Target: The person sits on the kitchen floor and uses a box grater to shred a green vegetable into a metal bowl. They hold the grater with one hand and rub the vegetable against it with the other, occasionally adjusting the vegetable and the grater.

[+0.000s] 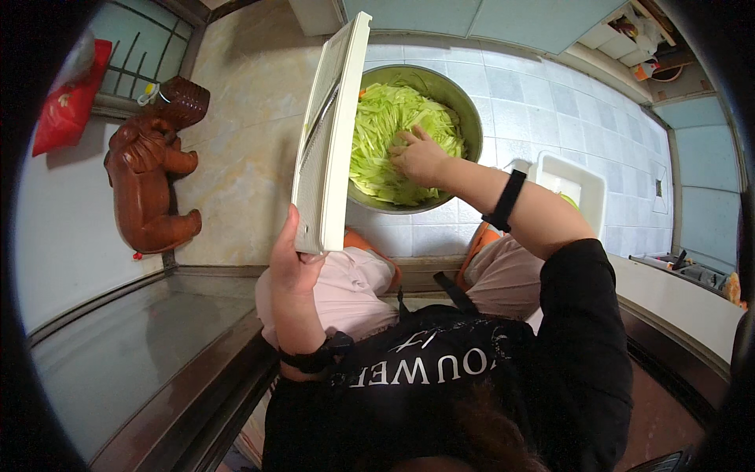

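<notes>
A large round metal pot (476,127) on the tiled floor holds a heap of shredded light-green vegetable (383,118). My left hand (298,256) grips the near end of a cream plastic mandoline slicer (348,147), which is tilted on its edge beside the pot and covers part of its left rim. A slanted metal blade shows on the slicer's ribbed face. My right hand (417,156) reaches into the pot, its fingers spread and touching the shreds; whether it grasps any is hidden.
Right of my right forearm stands a white plastic tub (598,189) with a green piece inside. A carved wooden elephant (138,183), a dark brown plastic jug (186,101) and a red bag (68,115) are at the left. Light-blue cabinets (501,20) line the far side.
</notes>
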Available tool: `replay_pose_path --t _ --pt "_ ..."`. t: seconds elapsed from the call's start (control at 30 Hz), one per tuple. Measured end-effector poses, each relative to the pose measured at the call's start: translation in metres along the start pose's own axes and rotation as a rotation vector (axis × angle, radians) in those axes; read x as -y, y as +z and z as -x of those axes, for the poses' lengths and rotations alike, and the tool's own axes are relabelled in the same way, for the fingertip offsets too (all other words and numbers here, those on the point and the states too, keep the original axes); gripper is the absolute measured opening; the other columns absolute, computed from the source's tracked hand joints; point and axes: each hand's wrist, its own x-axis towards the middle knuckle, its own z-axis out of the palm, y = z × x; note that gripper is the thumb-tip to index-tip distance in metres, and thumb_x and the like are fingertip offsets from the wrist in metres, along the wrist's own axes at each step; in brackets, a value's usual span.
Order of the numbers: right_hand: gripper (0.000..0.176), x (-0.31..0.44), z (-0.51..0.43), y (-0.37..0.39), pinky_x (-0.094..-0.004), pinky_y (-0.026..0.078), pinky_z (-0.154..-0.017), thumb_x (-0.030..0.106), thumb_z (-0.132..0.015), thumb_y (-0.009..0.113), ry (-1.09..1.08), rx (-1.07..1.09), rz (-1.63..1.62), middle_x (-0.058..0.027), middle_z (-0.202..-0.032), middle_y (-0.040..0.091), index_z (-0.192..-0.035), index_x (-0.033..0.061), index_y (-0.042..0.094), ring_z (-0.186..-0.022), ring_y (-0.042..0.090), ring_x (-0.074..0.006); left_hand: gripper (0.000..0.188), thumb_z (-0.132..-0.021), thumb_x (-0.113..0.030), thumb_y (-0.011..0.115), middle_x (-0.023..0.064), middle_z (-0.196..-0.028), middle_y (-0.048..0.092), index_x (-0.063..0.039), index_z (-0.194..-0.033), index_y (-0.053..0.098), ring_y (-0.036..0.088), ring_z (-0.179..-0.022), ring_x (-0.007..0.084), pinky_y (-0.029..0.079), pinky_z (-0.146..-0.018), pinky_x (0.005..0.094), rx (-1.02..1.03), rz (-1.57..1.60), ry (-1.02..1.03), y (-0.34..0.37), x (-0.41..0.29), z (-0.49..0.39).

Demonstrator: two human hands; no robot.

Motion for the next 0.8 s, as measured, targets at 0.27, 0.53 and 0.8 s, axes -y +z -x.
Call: replay_pose_path --t 0.27,0.53,0.8 --pt "0.023 -0.039 0.028 -0.020 -0.0403 0.031 -0.091 0.017 -0.069 0.060 0.143 -0.249 -0.168 -0.0052 -0.105 0.053 -0.092 0.0110 0.061 -0.104 0.044 -0.0242 0.028 -0.090 -0.027 0.040 0.0001 -0.078 0.055 -0.003 -0.103 0.049 0.038 -0.044 0.0010 0.025 -0.035 0.0153 -0.222 -0.066 0.036 0.010 0.002 0.001" --pt "0.015 -0.069 0.019 -0.021 -0.0285 0.043 -0.072 0.010 -0.074 0.062 0.273 -0.433 -0.880 -0.0058 -0.085 0.059 -0.087 0.0026 0.060 -0.077 0.055 -0.0185 0.030 -0.090 -0.025 0.040 0.0010 -0.079 0.056 -0.002 -0.105 0.049 0.040 -0.046 0.0031 0.028 -0.038 0.0160 -0.363 -0.073 0.064 0.016 0.004 0.000" --pt "0.014 -0.077 0.022 -0.026 -0.0248 0.046 -0.065 0.005 -0.082 0.053 0.187 -0.419 -1.536 -0.0072 -0.079 0.059 -0.092 -0.0057 0.055 -0.072 0.057 -0.0137 0.031 -0.090 -0.027 0.039 0.0035 -0.084 0.058 -0.003 -0.108 0.047 0.054 -0.056 0.0068 0.034 -0.034 0.0172 -0.129 0.000 0.028 0.000 0.000 -0.001"
